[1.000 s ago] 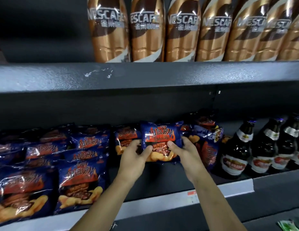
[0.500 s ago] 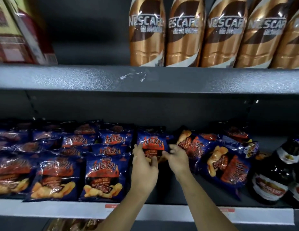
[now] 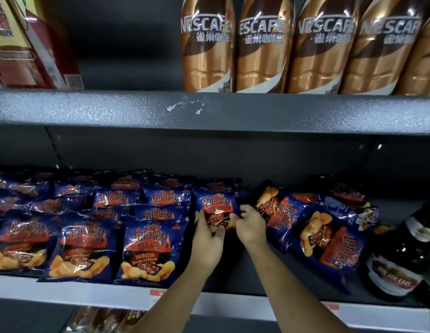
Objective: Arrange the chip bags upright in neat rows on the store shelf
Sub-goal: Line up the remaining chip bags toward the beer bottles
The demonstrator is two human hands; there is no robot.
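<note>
- Head view, nearest: the pale front lip of the lower shelf (image 3: 65, 292), with a front row of chip bags (image 3: 146, 251) standing upright along it at left.
- Just behind, the left hand (image 3: 206, 239) and right hand (image 3: 250, 227) both grip one chip bag (image 3: 216, 203) low down, fingers curled on its left and right edges.
- That bag is glossy dark blue, with a red flame panel, white characters and yellow chips printed below. It stands upright at the right end of the rows, mid-depth.
- Right of it, tumbled bags (image 3: 329, 236) lie tilted, beside dark bottles (image 3: 396, 265).
- Farthest, the upper shelf (image 3: 233, 111) carries gold Nescafé bottles (image 3: 262, 44).
</note>
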